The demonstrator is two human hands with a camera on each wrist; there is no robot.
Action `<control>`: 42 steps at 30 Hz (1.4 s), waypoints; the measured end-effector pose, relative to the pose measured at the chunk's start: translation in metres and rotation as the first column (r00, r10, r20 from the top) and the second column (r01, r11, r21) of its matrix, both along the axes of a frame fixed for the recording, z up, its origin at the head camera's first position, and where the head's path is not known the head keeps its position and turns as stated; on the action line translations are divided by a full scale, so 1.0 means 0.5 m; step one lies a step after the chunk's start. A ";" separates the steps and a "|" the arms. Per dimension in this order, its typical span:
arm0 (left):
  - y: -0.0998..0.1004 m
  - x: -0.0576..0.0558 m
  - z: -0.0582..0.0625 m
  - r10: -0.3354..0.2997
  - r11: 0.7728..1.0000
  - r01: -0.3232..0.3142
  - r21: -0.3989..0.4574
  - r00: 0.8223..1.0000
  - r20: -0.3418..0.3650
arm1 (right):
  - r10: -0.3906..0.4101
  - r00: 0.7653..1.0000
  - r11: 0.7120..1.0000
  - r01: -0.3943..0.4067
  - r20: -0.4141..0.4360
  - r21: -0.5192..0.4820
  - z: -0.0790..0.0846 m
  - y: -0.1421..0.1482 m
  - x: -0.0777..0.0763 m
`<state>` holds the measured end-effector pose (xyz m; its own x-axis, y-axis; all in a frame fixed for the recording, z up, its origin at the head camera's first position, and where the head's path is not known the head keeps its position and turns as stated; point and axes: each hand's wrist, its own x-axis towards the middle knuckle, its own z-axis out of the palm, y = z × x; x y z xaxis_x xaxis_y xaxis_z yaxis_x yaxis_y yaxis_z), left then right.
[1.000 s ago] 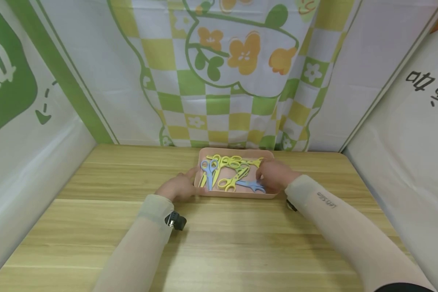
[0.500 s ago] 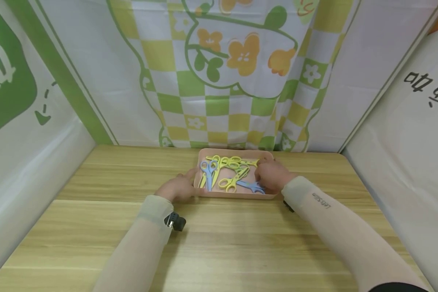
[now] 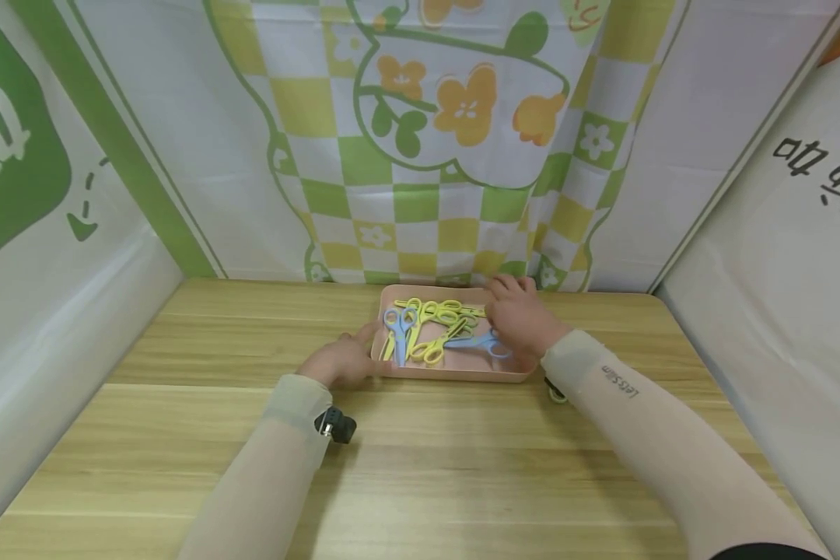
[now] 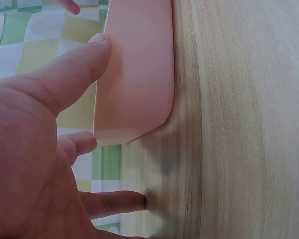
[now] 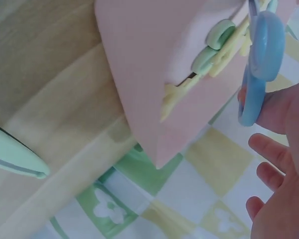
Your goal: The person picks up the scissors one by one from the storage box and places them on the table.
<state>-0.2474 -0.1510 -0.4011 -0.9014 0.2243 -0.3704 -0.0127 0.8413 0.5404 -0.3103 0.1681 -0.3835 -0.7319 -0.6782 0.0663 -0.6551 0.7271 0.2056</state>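
A pink tray (image 3: 455,376) at the back of the table holds several scissors. My left hand (image 3: 339,359) touches the tray's left front corner; in the left wrist view its thumb (image 4: 84,64) lies on the wall and the other fingers are spread. At the tray's right end, my right hand (image 3: 525,315) pinches the handle of blue scissors (image 5: 269,47). Those scissors (image 3: 486,342) lean over yellow scissors (image 3: 428,351) in the head view. Another pair of blue scissors (image 3: 400,334) lies at the tray's left, among yellow and green ones.
A pale green, rounded piece (image 5: 15,154) shows beside the tray in the right wrist view; its kind is unclear. A checked cloth (image 3: 420,218) hangs behind the wooden table (image 3: 420,467), with white printed sheets at both sides.
My right hand has lifted and turned, and the blue scissors it holds have shifted up. The nearby yellow scissors have slid left. My left hand stays at the tray corner.
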 end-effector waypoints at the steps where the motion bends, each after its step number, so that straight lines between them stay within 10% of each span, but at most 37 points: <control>1: 0.000 0.000 0.000 -0.004 1.000 0.004 -0.006 1.000 -0.003 | -0.001 1.000 1.000 0.001 0.001 -0.014 0.002 -0.001 -0.001; 12: 0.000 0.001 0.002 0.006 1.000 -0.006 0.006 1.000 0.002 | -0.029 0.996 0.999 0.025 -0.084 -0.047 0.030 0.009 -0.005; 21: 0.000 -0.004 -0.001 -0.007 1.000 0.007 -0.003 1.000 -0.004 | -0.121 0.993 0.980 0.120 0.003 -0.157 0.031 0.048 -0.013; 42: -0.001 -0.005 -0.005 0.003 1.000 -0.004 0.015 1.000 0.009 | -0.436 0.891 0.830 0.453 0.127 -0.324 0.003 0.226 0.005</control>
<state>-0.2500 -0.1517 -0.4036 -0.8988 0.2269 -0.3751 -0.0205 0.8329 0.5530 -0.3078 0.2813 -0.3818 -0.9569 -0.2208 0.1887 -0.2466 0.9608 -0.1263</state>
